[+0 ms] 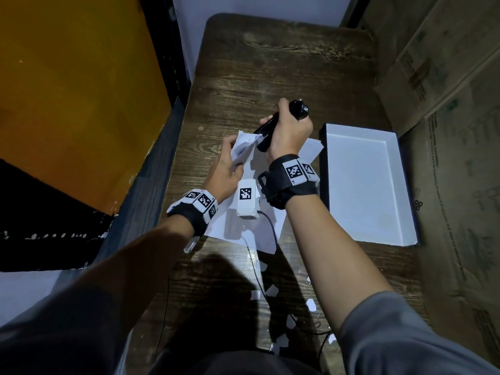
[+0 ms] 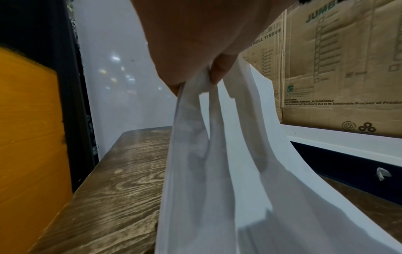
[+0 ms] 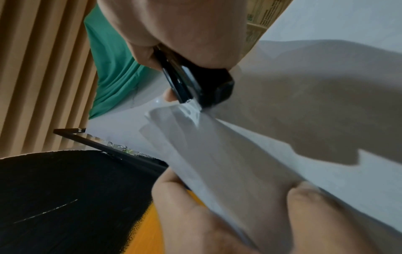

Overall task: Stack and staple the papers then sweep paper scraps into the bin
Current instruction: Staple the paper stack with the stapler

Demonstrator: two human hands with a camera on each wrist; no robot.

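Head view, with both wrist views. The wooden tabletop (image 1: 270, 71) fills the centre of the frame; the shallow white bin (image 1: 362, 185) lies at centre right, apart from the work. The stack of papers (image 1: 251, 226) rests at mid-frame, its far corner lifted off the surface and the rest lying flat. The left hand (image 1: 226, 171), just left of centre, pinches that raised corner, its grip narrow on the sheets, which the left wrist view shows bunched and fanned below the fingers (image 2: 219, 72). The right hand (image 1: 290, 133), just above centre, has its grip wrapped round the black stapler (image 1: 266, 131), whose mouth sits over the paper corner in the right wrist view. Paper scraps (image 1: 311, 304) lie scattered at lower centre, near the person. The step in hand appears to be the stapling; whether the staple is driven cannot be told. Next would probably come a firm squeeze with the sheets kept aligned, then sweeping the scraps rightward into the bin.
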